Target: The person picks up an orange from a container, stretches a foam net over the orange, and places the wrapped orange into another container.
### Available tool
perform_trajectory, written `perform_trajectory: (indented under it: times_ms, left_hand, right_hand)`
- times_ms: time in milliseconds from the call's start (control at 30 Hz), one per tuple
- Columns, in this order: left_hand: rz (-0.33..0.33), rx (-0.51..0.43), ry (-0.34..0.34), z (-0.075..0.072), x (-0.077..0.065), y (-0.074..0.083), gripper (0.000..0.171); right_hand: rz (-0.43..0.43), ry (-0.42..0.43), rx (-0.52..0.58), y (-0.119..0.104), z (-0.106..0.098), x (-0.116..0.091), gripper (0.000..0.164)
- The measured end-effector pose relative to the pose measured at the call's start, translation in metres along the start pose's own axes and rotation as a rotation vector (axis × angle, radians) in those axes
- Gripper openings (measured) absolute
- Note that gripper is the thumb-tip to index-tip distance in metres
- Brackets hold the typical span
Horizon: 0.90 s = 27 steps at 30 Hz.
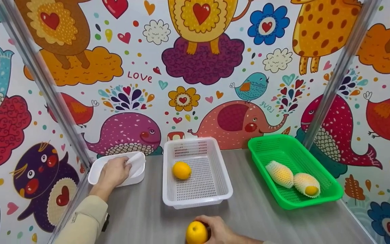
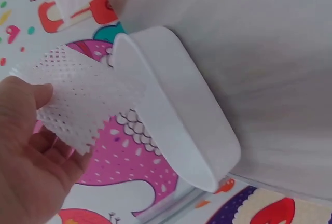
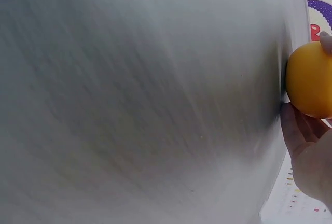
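Observation:
My left hand pinches a white foam net sleeve over the small white tub at the left. In the left wrist view the sleeve hangs limp between thumb and fingers, close to the tub's rim. My right hand grips an orange low in front of the white basket, with its fingers around the fruit's right side. The right wrist view has this orange at its right edge, close to the table. Another bare orange lies in the white basket.
At the right stands a green basket with two net-wrapped fruits in it. Grey tabletop lies between the baskets. Patterned panels close off the back and sides, with metal posts at the corners.

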<state>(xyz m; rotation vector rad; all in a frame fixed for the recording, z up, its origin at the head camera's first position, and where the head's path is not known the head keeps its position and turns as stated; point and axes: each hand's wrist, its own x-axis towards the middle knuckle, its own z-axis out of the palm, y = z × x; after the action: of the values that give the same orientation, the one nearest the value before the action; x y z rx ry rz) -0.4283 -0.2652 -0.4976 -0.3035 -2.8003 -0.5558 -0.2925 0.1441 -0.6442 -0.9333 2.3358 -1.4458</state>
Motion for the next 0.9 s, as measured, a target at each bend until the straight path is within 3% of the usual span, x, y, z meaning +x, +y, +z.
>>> perform_trajectory:
  times_ms: [267,500,667,800,900]
  left_hand:
    - [-0.032,-0.131,-0.108,-0.002,-0.021,0.036,0.021]
    - [0.042,-0.197,-0.143,0.000,-0.042,0.073,0.008]
    - [0.139,-0.236,-0.189,0.001,-0.056,0.102,0.007]
    - [0.221,-0.234,-0.183,0.006,-0.063,0.116,0.007]
    - [0.255,-0.239,-0.204,0.011,-0.067,0.125,0.007]
  right_hand:
    - [0.078,-0.008,-0.019,-0.006,0.001,0.000,0.069]
    - [0.119,-0.008,-0.046,-0.010,-0.002,-0.004,0.071]
    - [-0.007,0.127,-0.208,-0.018,-0.006,-0.008,0.064]
    - [-0.128,0.277,-0.328,-0.026,-0.013,-0.007,0.042]
    - [-0.204,0.378,-0.355,-0.035,-0.019,-0.004,0.031]
